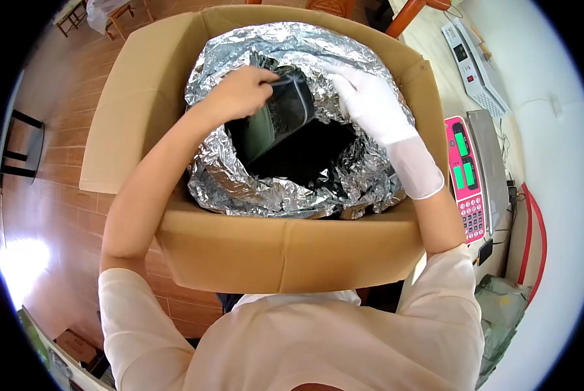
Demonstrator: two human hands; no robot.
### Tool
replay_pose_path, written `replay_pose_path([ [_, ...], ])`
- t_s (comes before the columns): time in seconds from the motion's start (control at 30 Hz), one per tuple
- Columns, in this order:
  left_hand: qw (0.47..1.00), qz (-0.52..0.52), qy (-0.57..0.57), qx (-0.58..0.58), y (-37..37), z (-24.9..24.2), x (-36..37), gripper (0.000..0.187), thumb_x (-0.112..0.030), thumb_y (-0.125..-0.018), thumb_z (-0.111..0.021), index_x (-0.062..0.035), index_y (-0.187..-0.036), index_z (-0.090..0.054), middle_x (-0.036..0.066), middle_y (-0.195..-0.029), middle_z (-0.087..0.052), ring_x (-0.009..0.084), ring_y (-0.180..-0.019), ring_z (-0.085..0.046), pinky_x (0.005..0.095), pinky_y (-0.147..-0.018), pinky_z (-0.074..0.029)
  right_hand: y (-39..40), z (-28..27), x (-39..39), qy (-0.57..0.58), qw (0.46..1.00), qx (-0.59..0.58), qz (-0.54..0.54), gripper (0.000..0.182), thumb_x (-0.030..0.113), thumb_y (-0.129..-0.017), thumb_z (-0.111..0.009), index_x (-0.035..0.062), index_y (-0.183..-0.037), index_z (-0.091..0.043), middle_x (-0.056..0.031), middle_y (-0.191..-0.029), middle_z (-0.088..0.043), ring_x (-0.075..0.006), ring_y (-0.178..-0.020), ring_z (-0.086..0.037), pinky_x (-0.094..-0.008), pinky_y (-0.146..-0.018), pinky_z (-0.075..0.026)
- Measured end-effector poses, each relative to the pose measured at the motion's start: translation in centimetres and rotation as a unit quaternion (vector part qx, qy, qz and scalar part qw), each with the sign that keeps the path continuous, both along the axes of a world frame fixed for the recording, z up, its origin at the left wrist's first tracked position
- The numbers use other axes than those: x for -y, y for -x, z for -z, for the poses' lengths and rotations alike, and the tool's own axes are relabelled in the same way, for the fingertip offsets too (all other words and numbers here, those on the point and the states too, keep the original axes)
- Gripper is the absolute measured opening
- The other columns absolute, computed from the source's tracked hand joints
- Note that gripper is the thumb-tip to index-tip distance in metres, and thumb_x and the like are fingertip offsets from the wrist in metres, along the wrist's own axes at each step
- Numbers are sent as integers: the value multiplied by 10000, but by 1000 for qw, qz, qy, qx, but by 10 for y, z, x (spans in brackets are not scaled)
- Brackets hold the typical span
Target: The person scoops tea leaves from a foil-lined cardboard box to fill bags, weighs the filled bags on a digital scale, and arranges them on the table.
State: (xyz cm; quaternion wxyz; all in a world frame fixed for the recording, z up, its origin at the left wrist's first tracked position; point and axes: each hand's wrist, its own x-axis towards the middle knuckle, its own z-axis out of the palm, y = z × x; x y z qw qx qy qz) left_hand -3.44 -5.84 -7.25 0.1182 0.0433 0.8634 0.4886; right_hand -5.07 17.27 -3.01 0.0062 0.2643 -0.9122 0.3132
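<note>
My bare left hand (243,92) is closed on the rim of a see-through plastic container (284,111), which is tilted over the dark opening of a foil-lined bag. The container looks smoky grey-green, and its lower part dips into the shadow. Across the opening, my right hand (368,101) wears a white glove and rests against the crumpled silver foil bag (240,179). Its fingers stretch toward the container, slightly blurred, with nothing visible in them. What lies deep in the bag is too dark to make out.
The bag sits in a large open cardboard box (285,251) with flaps spread outward. To the right, a pink scale (465,179) with green displays and a white machine (472,65) stand on a counter. A dark stool (28,146) is at the left on the tiled floor.
</note>
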Motion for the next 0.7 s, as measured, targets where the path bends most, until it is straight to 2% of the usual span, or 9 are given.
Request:
replay_pose_path([
  [0.03,997,-9,-68,22,1,-8,2,380,-95,-818,-478,-24,-1174,-590,32,-554,-504,104,-436,-458,261,-417,-384,-6,-1,1,-1,1000,-4,-23,417,374,-927,-404,24,-910,-631,-154,-662,-603,-302,-664,-601,-376,-683,-468],
  [0.07,994,-16,-97,40,-1,-16,4,392,-111,-824,-489,-36,-1198,-579,31,-571,-515,102,-449,-463,254,-416,-391,-14,-14,6,-33,993,110,21,468,419,-932,-396,30,-850,-643,-171,-700,-613,-343,-697,-599,-389,-695,-464],
  [0.13,994,-29,-95,34,-8,-21,-5,403,-97,-833,-471,-41,-1223,-557,6,-561,-475,83,-436,-420,238,-398,-351,-26,-19,11,-29,994,104,31,494,439,-931,-392,26,-838,-646,-175,-698,-614,-349,-691,-599,-390,-691,-464],
  [0.27,992,-30,-123,27,-10,-22,-3,437,-92,-837,-449,-62,-1267,-525,-6,-570,-465,69,-453,-415,219,-401,-333,-53,-17,32,19,999,-30,8,474,457,-893,-506,34,-1060,-642,-143,-581,-581,-291,-580,-609,-368,-585,-474],
  [0.33,989,-37,-142,11,-12,-31,0,465,-88,-829,-433,-56,-1286,-513,-10,-568,-459,65,-462,-414,218,-411,-345,-69,-31,41,-55,996,-66,2,517,476,-869,-539,41,-1138,-608,-86,-513,-556,-256,-505,-596,-341,-524,-475],
  [0.43,985,-38,-166,5,-15,-39,4,477,-89,-826,-434,-35,-1295,-500,-11,-563,-453,64,-468,-415,218,-413,-348,-76,-18,50,-141,977,-158,-35,553,483,-829,-575,43,-1165,-583,-117,-589,-599,-273,-554,-619,-363,-538,-488],
  [0.5,985,-32,-169,0,-18,-39,3,481,-95,-825,-433,-16,-1296,-492,-6,-564,-467,67,-472,-432,217,-416,-357,-77,-11,57,-125,980,-151,-19,416,415,-839,-562,43,-1012,-629,-138,-636,-611,-294,-584,-624,-384,-554,-493],
  [0.6,989,-39,-145,-17,-14,-27,2,474,-103,-822,-434,-20,-1284,-505,10,-572,-509,77,-462,-456,225,-423,-393,-81,-9,62,-169,977,-129,14,236,247,-824,-511,48,-707,-554,-144,-656,-613,-320,-610,-612,-404,-582,-490],
  [0.7,991,-43,-119,-36,-20,-28,-4,463,-99,-814,-435,-19,-1261,-527,20,-567,-520,87,-453,-468,230,-418,-402,-87,-7,64,-228,968,-105,26,244,271,-819,-543,47,-725,-569,-149,-654,-609,-319,-618,-614,-406,-586,-492],
])
